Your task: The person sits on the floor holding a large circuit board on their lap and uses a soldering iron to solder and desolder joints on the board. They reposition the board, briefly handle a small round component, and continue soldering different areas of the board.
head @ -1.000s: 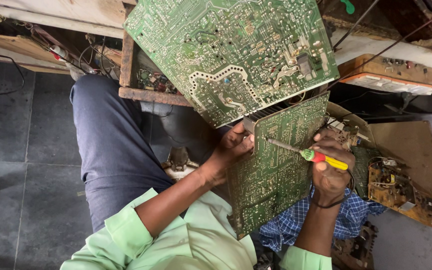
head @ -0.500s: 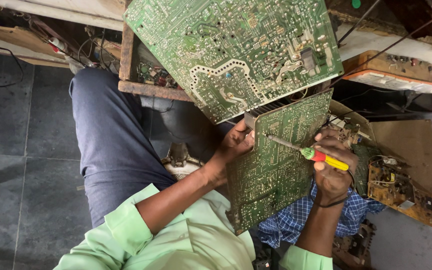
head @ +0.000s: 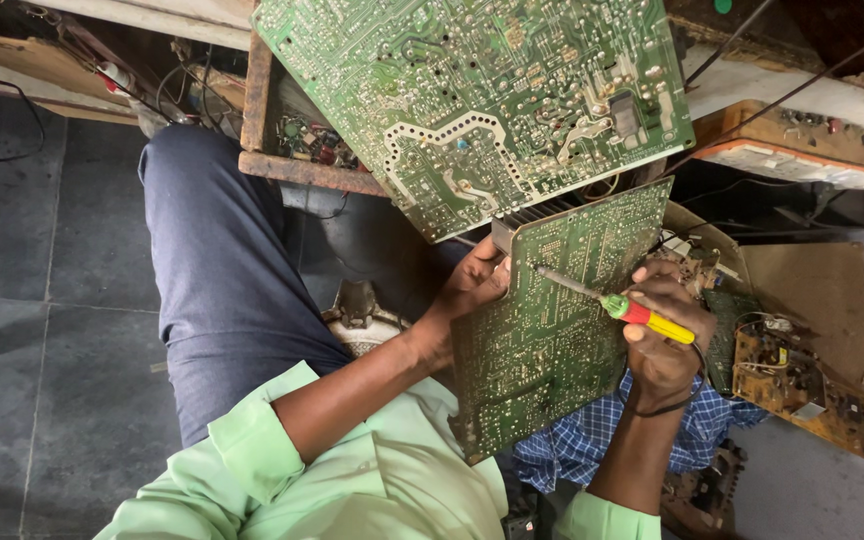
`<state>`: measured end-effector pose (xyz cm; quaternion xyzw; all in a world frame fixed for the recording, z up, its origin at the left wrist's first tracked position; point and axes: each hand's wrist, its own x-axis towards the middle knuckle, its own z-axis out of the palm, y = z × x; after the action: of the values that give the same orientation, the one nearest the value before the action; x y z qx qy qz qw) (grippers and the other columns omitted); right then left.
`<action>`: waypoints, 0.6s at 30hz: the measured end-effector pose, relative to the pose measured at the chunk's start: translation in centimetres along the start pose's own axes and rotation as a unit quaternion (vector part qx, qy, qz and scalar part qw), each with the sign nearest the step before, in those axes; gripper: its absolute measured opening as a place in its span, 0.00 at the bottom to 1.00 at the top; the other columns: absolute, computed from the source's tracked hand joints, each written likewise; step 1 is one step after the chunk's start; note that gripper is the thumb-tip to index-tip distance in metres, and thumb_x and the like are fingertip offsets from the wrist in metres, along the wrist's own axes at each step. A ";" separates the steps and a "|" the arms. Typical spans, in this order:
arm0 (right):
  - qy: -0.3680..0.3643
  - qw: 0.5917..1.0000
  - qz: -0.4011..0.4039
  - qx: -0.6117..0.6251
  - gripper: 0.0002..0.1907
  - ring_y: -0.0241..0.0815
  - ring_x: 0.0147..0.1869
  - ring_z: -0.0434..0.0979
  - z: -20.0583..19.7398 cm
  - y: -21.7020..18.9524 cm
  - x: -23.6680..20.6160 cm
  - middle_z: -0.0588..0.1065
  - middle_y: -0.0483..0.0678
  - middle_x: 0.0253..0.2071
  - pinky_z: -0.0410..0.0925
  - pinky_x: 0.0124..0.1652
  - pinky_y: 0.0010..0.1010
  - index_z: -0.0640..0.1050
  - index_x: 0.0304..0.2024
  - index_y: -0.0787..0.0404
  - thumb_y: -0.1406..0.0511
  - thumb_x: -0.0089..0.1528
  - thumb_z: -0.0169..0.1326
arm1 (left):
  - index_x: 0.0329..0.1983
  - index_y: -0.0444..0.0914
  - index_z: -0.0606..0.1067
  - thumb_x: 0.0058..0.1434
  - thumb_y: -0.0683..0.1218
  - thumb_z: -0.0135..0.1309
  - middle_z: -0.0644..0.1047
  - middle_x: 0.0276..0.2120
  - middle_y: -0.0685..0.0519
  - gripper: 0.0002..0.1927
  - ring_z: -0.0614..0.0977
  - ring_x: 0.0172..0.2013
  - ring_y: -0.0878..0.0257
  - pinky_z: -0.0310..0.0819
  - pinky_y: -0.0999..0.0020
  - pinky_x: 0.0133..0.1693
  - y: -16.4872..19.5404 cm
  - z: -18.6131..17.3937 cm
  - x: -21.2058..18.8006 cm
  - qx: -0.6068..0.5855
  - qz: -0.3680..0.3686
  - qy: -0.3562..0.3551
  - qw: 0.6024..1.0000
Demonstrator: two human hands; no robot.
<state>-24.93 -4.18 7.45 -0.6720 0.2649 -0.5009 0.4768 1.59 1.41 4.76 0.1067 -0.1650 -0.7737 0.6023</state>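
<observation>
Pale green shirt (head: 372, 480), sleeves rolled above forearms, cuffs folded. Dark blue-grey trousers (head: 217, 270). Thin dark band (head: 664, 408) around right wrist. Hands bare.

Compared with one second earlier, the large green circuit board (head: 472, 100) at the top lies slightly lower and further left in the head view, its lower corner closer to the smaller green circuit board (head: 552, 310) gripped by the left hand (head: 472, 280). The screwdriver (head: 612, 305) in the right hand (head: 662, 340) has shifted only marginally, its tip lying a little nearer the left hand's thumb against the small board's solder side
</observation>
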 end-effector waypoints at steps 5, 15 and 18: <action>0.000 1.000 0.004 0.009 0.20 0.42 0.65 0.72 0.3 0.0 0.2 0.83 0.45 0.45 0.62 0.66 0.35 0.85 0.50 0.56 0.59 0.58 0.73 | 0.75 0.39 0.57 0.68 0.56 0.60 0.72 0.64 0.47 0.39 0.78 0.60 0.59 0.78 0.60 0.61 0.3 0.1 -0.2 0.006 -0.003 0.005 1.000; -0.005 1.000 -0.004 0.016 0.19 0.41 0.63 0.74 0.2 0.3 -0.1 0.83 0.46 0.45 0.61 0.63 0.32 0.84 0.51 0.56 0.61 0.58 0.72 | 0.75 0.38 0.57 0.69 0.56 0.59 0.72 0.64 0.48 0.39 0.79 0.60 0.60 0.78 0.61 0.60 0.3 0.1 -0.3 -0.005 0.003 0.000 1.000; -0.008 1.000 -0.003 0.027 0.20 0.41 0.63 0.74 0.1 0.5 -0.2 0.83 0.46 0.47 0.62 0.64 0.32 0.84 0.51 0.56 0.62 0.58 0.72 | 0.76 0.38 0.57 0.69 0.56 0.59 0.73 0.64 0.47 0.39 0.79 0.59 0.60 0.78 0.62 0.59 0.4 0.3 -0.2 -0.003 0.008 0.006 1.000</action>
<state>-24.80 -4.20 6.91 -0.6634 0.2455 -0.5040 0.4956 1.95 1.57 5.17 0.1081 -0.1606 -0.7684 0.6100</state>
